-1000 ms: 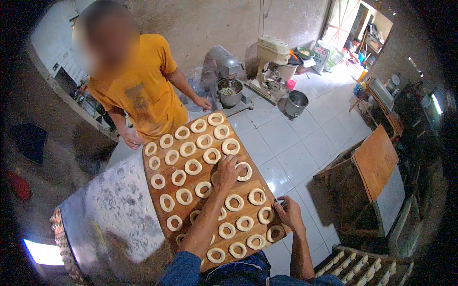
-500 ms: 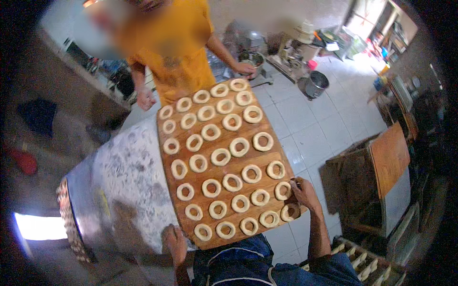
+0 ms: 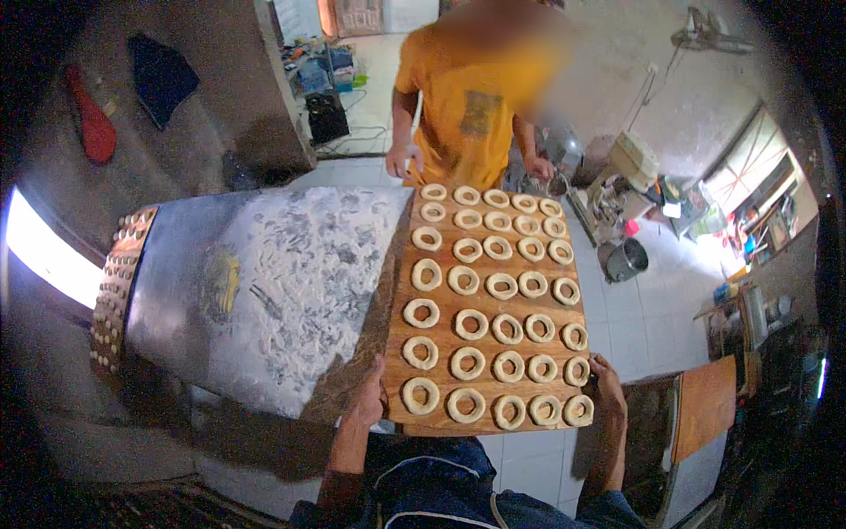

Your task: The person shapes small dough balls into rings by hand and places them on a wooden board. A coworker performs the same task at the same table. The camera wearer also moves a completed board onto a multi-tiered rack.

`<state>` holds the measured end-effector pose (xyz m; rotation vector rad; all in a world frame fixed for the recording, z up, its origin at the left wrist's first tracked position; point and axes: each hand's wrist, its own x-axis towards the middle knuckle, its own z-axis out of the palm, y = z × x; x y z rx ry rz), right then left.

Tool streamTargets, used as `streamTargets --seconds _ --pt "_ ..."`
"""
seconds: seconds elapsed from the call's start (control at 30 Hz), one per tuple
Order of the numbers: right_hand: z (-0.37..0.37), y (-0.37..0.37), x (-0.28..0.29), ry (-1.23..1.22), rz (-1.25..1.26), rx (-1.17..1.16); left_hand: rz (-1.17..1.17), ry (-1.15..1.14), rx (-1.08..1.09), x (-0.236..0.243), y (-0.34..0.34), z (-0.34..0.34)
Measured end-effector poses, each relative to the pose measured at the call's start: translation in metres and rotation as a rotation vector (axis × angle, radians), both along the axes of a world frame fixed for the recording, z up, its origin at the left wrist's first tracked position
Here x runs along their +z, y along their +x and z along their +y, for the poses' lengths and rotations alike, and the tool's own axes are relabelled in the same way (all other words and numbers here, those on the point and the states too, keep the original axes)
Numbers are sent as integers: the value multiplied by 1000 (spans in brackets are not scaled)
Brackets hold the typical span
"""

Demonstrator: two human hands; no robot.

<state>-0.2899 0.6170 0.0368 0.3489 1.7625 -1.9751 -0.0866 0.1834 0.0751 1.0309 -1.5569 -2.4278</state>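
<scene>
A wooden board carries rows of pale dough rings and slopes away from me at the right end of the work table. My left hand is closed on its near left edge, the fingers partly hidden against the wood. At the near right edge, my right hand also grips the board, its fingertips beside a ring in the corner. Across the board's far end stands a person in an orange shirt, hands near the far edge; I cannot tell whether either one touches it.
The metal-topped table is dusted with flour, with a yellowish smear. Another board of small dough pieces lies at its left end. Right of me stand wooden panels; a dark bucket sits on the tiled floor.
My view has turned left, so the table and other person sit farther right. The board appears straighter and farther right. Both my hands stay at its near edges.
</scene>
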Motion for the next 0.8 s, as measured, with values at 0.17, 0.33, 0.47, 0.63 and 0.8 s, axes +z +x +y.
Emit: streamTargets --seconds 0.17,0.33,0.47,0.63,0.8 --pt "-4 21 4 30 139 122 209 329 -35 -48 24 -17" --pt "-14 46 29 18 304 166 376 405 -43 -104 38 -43" --pt "-26 94 66 -8 376 85 425 393 -43 -109 56 -64" --pt "-74 195 115 -43 375 -14 339 184 27 -44 104 -86" --pt "-156 238 110 -387 349 304 281 -15 93 1 141 -85"
